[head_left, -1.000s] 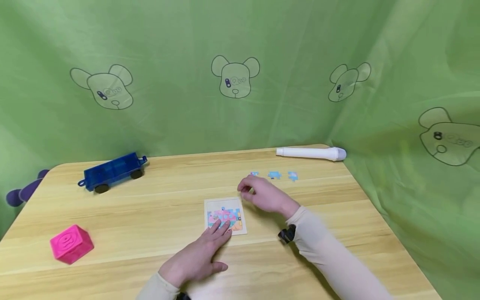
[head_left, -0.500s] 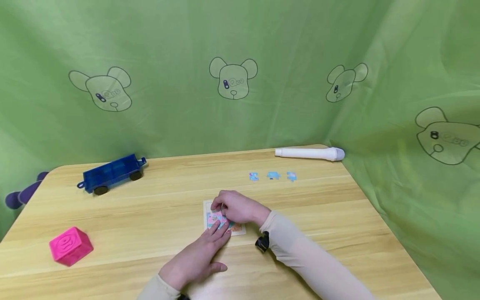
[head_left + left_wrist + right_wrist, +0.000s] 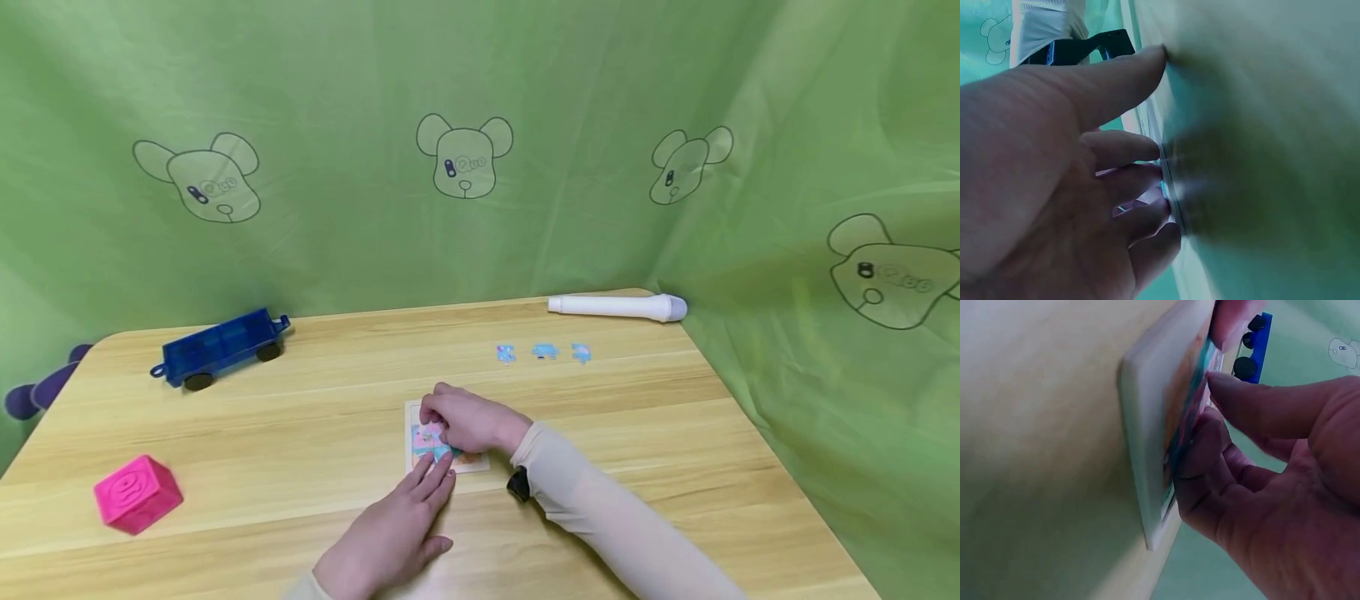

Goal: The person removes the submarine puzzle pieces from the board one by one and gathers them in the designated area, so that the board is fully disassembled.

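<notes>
A square jigsaw puzzle board (image 3: 409,442) with a pale rim lies on the table in the head view, partly filled with pink, blue and orange pieces. My left hand (image 3: 393,529) rests its straight fingertips on the board's near edge. Over the upper part of the board, my right hand (image 3: 476,421) has its fingers curled and pinches a puzzle piece, mostly hidden beneath them. In the right wrist view the thumb and fingers touch the picture beside the board's thick rim (image 3: 1141,412). Further back, loose blue puzzle pieces (image 3: 545,352) lie in a row.
A white toy microphone (image 3: 615,307) lies at the back right edge of the wooden table (image 3: 300,450). At the back left stands a blue toy wagon (image 3: 221,348), with a pink block (image 3: 138,495) nearer on the left. A green curtain (image 3: 337,167) surrounds the table.
My right hand has moved left and down from beside the loose pieces onto the board, then stayed there. The fingertips of my left hand have slid slightly back towards the board's near edge.
</notes>
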Tool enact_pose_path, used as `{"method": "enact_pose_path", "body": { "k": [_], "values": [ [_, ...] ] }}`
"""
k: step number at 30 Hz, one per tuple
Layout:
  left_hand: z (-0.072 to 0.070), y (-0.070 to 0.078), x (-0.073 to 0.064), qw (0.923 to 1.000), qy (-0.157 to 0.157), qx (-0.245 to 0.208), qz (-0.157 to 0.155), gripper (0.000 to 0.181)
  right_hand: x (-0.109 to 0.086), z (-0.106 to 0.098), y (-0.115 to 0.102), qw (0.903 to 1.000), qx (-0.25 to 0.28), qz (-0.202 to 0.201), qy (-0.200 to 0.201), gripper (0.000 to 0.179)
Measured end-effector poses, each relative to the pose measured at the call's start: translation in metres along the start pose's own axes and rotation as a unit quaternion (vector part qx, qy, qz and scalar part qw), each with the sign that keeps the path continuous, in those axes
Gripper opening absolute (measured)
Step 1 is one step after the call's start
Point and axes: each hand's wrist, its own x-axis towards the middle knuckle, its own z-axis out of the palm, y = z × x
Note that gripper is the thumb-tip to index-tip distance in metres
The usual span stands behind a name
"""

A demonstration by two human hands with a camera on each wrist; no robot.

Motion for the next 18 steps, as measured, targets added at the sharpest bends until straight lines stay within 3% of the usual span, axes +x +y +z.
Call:
{"method": "enact_pose_path", "body": {
  "k": [9, 18],
  "values": [
    [0.0022, -0.0007, -0.0027, 0.9998, 0.005, 0.021, -0.001, 0.072, -0.0007, 0.0009, -0.0020, 0.9998, 0.007, 0.013, 0.010, 0.021],
    [0.0003, -0.0046, -0.0017, 0.9995, 0.004, -0.033, -0.005, 0.072, 0.0000, 0.0025, -0.0013, 0.9996, 0.012, 0.024, 0.009, 0.017]
  ]
}}
